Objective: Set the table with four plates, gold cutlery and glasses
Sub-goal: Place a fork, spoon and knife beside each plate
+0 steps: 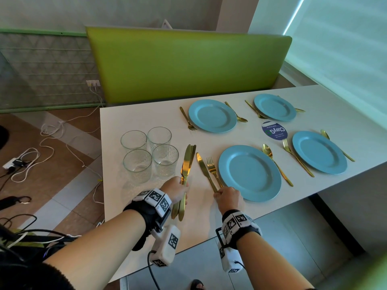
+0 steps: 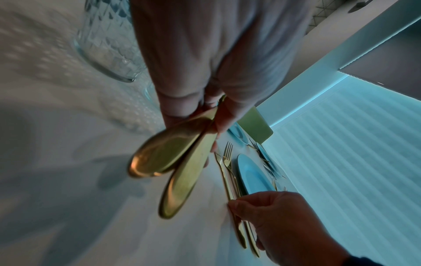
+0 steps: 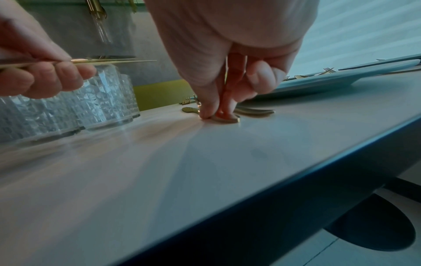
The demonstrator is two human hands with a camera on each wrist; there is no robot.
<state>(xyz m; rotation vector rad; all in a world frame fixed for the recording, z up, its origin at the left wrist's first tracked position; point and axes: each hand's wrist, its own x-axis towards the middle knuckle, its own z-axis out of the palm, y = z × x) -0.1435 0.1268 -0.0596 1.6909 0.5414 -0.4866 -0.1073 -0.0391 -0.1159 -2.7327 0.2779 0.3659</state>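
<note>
Left hand: the left hand [image 1: 175,190] is closed around a bundle of gold knives [image 1: 187,164], held above the table [image 1: 146,120] just right of the glasses.
Right hand: the right hand [image 1: 228,197] has its fingers [image 3: 206,109] pinched on the handle ends of a gold knife [image 1: 204,169] and the gold fork [image 1: 212,168] beside it, both lying flat just left of the nearest plate [image 1: 250,172].
Head view only: the whole layout, the green bench [image 1: 188,63] behind the table, a round blue sticker [image 1: 274,130] between the plates, and cables on the floor [image 1: 41,143].
Left wrist view only: the knife handles fan apart under the left hand's fingers [image 2: 175,115]; how many it holds I cannot tell for sure, though the head view shows about three blade tips.
Right wrist view only: the fingertips press the handle ends right down onto the table; the glasses stand close behind the left hand.
Plates: four, blue, two near and two far.
Glasses: four clear glasses [image 1: 149,152], clustered two by two at the table's left end, not yet at any place.
Forks: four, one beside each plate.
Spoons: four, one beside each plate.
Knives on the table: one.
</note>
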